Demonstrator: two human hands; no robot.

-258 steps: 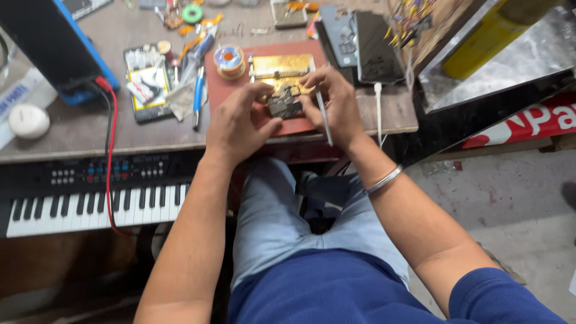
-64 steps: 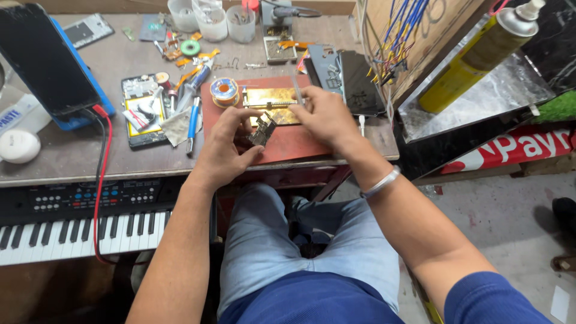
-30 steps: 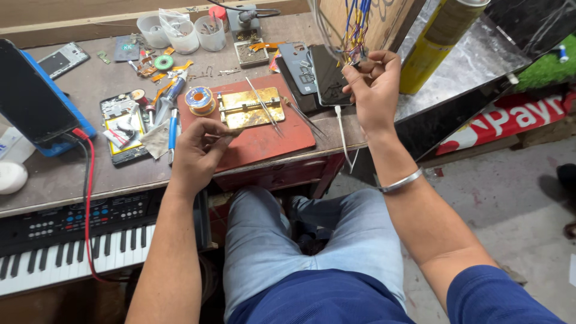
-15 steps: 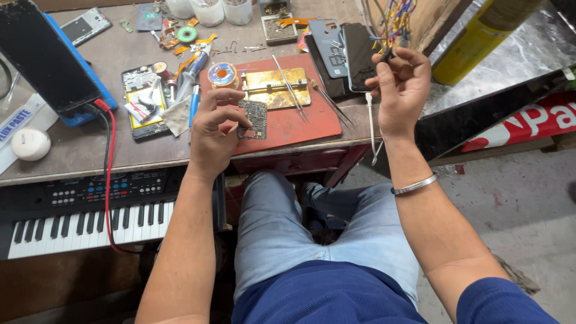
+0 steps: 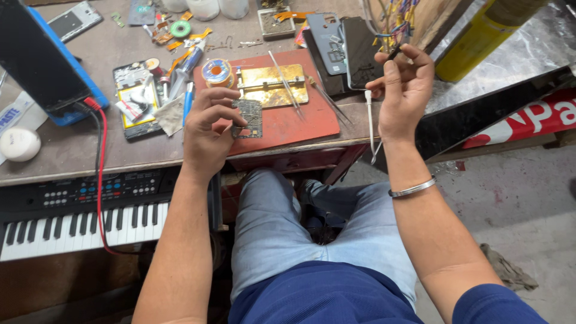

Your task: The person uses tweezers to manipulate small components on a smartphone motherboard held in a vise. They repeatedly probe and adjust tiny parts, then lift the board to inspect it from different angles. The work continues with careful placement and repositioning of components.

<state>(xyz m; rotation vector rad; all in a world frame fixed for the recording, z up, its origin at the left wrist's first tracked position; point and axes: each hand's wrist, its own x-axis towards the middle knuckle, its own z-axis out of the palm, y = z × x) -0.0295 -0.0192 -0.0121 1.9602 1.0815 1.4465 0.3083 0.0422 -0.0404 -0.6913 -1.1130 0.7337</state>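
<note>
Person sits at a cluttered table point(image 5: 72, 156), knees under its front edge. Left hand point(image 5: 207, 129) has fingers curled round the left edge of a small dark circuit board point(image 5: 251, 117), pinched & held just over the red work mat point(image 5: 300, 120). Right hand point(image 5: 403, 90) is up off to the right, past the mat's edge, fingertips pressed together on a thin dark tool point(image 5: 393, 53), close under a bunch of coloured wires point(image 5: 399, 18) hanging from above. The two hands are well apart.

On the mat behind the board: a brass-coloured clamp plate point(image 5: 273, 85) w/ tweezers point(image 5: 287, 87) lying across it, a solder spool point(image 5: 216, 72) at its left. Dark phone back covers point(image 5: 345, 51) lie right of the mat, a white cable point(image 5: 371, 120) drops over the table edge beside them. Left of the mat: an opened phone w/ yellow inside point(image 5: 137, 99), a crumpled cloth point(image 5: 171, 114), a blue-handled tool point(image 5: 188, 99). Far left a dark tablet in blue case point(image 5: 42, 60), a red wire point(image 5: 101, 168) running down from it over an electronic keyboard point(image 5: 78, 210) below the table.

Containers: a small square tray point(image 5: 275, 21) at the back holds tiny parts, too small to tell. Yellow spray can point(image 5: 480, 36) stands far right.
</note>
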